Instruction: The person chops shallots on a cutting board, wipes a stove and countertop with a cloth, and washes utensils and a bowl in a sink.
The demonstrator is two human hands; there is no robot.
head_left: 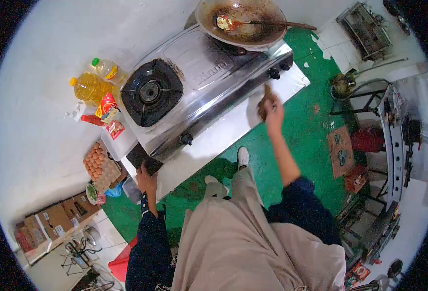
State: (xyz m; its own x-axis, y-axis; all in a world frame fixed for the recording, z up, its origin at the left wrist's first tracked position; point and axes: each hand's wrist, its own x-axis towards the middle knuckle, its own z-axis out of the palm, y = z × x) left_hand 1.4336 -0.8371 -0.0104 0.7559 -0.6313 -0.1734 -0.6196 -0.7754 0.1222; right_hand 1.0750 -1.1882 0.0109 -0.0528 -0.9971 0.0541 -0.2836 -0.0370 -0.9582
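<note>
Your right hand (273,112) is gripping a brown cloth (263,109), fingers mostly closed and bunched around it, right on the white counter (219,140) along the front of the stove (175,51). The cloth is sitting a bit below the pair of knobs (274,73) at the wok end, and both hand and cloth are looking kinda blurry, so I can't tell how each finger is curling.

Your left hand (147,181) is touching a flat dark piece (143,160) by the stove's left corner. The fingers are partly bent at its edge, but I can't tell whether they're actually pinching it or just resting there.

Up on the stove, a big wok (261,38) is sitting at the far right end with a long-handled ladle (282,24) lying in it, and the left burner (150,91) is showing its black grate. Beside that burner you're keeping a yellow oil bottle (89,88), a green-capped bottle (109,71), some red packets (108,107) and a clear plastic tub (113,140). Brown eggs (93,161) are sitting in a carton just past the tub, and you're standing on a green floor (291,140).
</note>
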